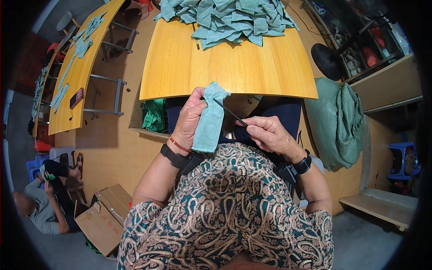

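My left hand [190, 114] is closed on a small pale green cloth piece [208, 126], which hangs down over my lap near the table's front edge. Between the fingers and thumb of my right hand [268, 133] is a thin black stick [230, 112]. Its far end touches the upper part of the cloth, or lies just in front of it; I cannot tell which. Beyond my hands, a large heap of similar green cloth pieces [234, 20] covers the far end of the yellow wooden table [227, 67].
A black pen [196, 41] lies by the heap. At right stands a big green sack [335, 123]; under the table's left side is a box of green cloth [154, 114]. Another table [83, 74] is at left. A seated person [45, 202] and a cardboard box [104, 220] are lower left.
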A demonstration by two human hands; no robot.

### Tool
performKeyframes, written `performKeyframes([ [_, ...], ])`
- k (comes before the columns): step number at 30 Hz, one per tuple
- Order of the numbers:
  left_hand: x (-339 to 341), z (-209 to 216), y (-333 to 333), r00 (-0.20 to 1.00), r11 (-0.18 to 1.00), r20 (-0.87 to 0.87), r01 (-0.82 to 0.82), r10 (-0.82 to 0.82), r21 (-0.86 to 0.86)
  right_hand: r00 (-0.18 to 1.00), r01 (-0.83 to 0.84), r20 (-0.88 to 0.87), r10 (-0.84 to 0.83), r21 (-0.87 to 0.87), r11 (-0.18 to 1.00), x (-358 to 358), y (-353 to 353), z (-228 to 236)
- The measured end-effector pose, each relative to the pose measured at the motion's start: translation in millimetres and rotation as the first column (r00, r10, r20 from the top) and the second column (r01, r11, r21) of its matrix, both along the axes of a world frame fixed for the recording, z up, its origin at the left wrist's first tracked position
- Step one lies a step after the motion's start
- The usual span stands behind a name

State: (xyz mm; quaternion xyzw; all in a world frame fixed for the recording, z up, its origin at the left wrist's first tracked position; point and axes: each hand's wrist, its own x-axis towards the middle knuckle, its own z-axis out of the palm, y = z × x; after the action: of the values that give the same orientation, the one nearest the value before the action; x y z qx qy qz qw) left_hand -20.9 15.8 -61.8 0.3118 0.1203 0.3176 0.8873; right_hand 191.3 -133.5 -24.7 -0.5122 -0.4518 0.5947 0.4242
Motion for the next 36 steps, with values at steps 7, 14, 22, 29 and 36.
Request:
performKeyframes([
  [7, 4.0, -4.7, -2.4, 0.999, 0.999, 0.033, -0.023, 0.022, 0.034, 0.999, -0.016, -0.042, 0.016, -0.005, 1.0, 0.3, -2.4, -8.5],
  [14, 5.0, -4.1, -0.7, 0.993, 0.991, -0.014, -0.122, 0.121, -0.063, 0.996, 0.034, -0.079, -0.035, -0.016, 0.999, -0.8, -8.6, 1.8],
  [22, 4.6, -6.1, 0.5, 0.998, 0.995, -0.001, -0.066, 0.067, -0.078, 0.998, 0.045, -0.037, -0.047, -0.053, 0.998, 0.4, -10.0, 3.4],
  [29, 5.3, -5.4, -3.0, 0.989, 0.994, -0.103, -0.107, 0.11, 0.033, 0.999, 0.021, -0.049, -0.024, -0.066, 0.998, -4.0, -4.6, -0.6],
  [36, 7.9, 8.5, -13.3, 0.947, 0.956, -0.208, -0.199, 0.244, 0.214, 0.997, 0.065, -0.045, -0.066, -0.032, 0.997, -6.6, -4.5, -6.0],
])
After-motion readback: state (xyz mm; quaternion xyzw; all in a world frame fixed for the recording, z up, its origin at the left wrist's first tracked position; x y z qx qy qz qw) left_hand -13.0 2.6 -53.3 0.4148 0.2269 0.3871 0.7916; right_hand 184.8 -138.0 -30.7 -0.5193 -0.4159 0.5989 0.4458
